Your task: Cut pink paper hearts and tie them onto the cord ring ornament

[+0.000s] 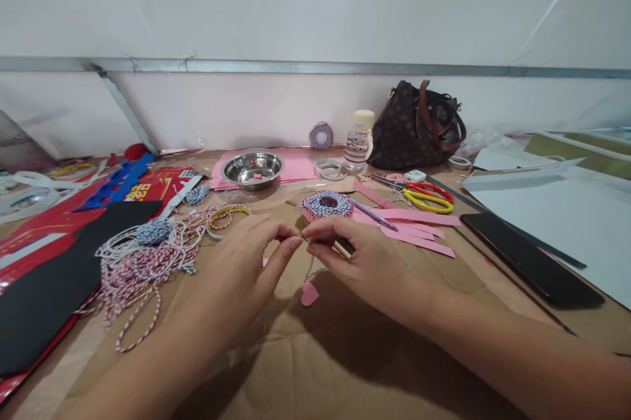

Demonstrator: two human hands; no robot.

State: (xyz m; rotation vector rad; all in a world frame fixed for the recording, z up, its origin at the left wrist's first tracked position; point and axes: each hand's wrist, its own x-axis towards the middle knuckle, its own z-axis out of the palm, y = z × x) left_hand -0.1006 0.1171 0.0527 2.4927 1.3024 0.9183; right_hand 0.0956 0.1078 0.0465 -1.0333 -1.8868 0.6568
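My left hand [259,252] and my right hand [352,256] meet above the brown cardboard [305,367], thumb and forefinger pinched on each. A thin string [309,269] runs down from the fingertips to a pink paper heart [309,294]. The exact spot of the pinch is too small to make out. Under my right fingers shows a slim dark thing [345,247] that I cannot identify. A sliver of pink paper peeks out beside my left thumb. Just beyond the hands lies a roll of red, white and blue twine [326,204], with a pen [374,214] next to it.
Tangled twine [142,269] and a black sheet [64,275] lie left. A steel bowl [252,170] rests on pink paper [300,167]. Right are pink strips [419,233], scissors [428,198] and a phone [530,259]. A bottle [358,140] and handbag [419,127] stand behind.
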